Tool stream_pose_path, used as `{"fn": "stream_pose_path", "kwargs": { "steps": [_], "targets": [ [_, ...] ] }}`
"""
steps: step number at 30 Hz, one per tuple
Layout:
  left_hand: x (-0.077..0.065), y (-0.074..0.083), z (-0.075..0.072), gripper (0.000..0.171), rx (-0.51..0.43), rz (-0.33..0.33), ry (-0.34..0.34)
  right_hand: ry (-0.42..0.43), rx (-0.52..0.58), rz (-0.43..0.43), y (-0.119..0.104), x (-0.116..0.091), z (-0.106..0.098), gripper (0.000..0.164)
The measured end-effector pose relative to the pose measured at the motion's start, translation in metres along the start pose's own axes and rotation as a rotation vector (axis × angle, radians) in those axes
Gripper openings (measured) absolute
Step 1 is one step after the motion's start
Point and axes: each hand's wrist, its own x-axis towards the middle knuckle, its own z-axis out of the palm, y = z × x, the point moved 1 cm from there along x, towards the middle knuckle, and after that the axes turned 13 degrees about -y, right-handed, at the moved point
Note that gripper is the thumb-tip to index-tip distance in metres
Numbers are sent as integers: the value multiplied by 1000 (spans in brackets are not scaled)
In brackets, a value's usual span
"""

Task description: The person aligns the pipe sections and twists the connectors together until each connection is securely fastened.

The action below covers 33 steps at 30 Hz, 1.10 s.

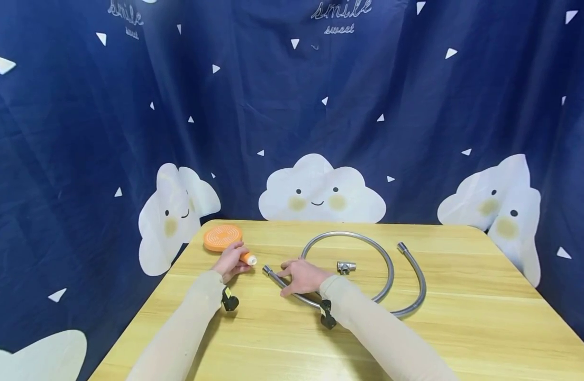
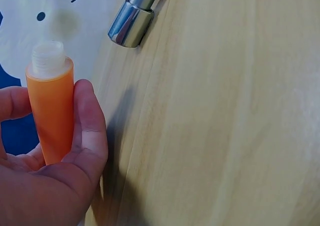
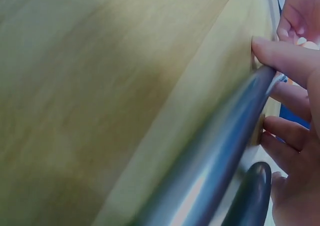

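Observation:
At the table's left, my left hand (image 1: 231, 262) grips the handle of an orange shower head (image 1: 222, 238). Its round, perforated face lies toward the back left corner. In the left wrist view, thumb and fingers hold the orange handle (image 2: 52, 110) from both sides, and a white threaded end sticks out beyond them. My right hand (image 1: 305, 276) is on a grey metallic shower hose (image 1: 418, 275), thumb on one side and fingers on the other, just behind its end nut (image 1: 267, 270). That nut points toward the handle's threaded end, a short gap away.
A small chrome tee fitting (image 1: 345, 267) lies inside the hose's loop, right of my right hand. The hose's other end nut (image 1: 402, 247) rests farther right. A dark blue curtain (image 1: 292, 106) with white clouds hangs behind the wooden table (image 1: 487, 317).

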Motion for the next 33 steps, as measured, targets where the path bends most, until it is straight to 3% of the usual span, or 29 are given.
{"fn": "stream_pose_path", "kwargs": {
  "steps": [14,26,33],
  "targets": [
    [-9,1,-2,65,-33,-2,-23,67,154,5,-5,1,0,58],
    [-9,-2,-4,67,-35,5,-38,162,198,-33,-12,1,0,47],
    [-4,-4,-8,68,-50,24,-63,167,308,-25,-14,3,0,40]
  ]
}}
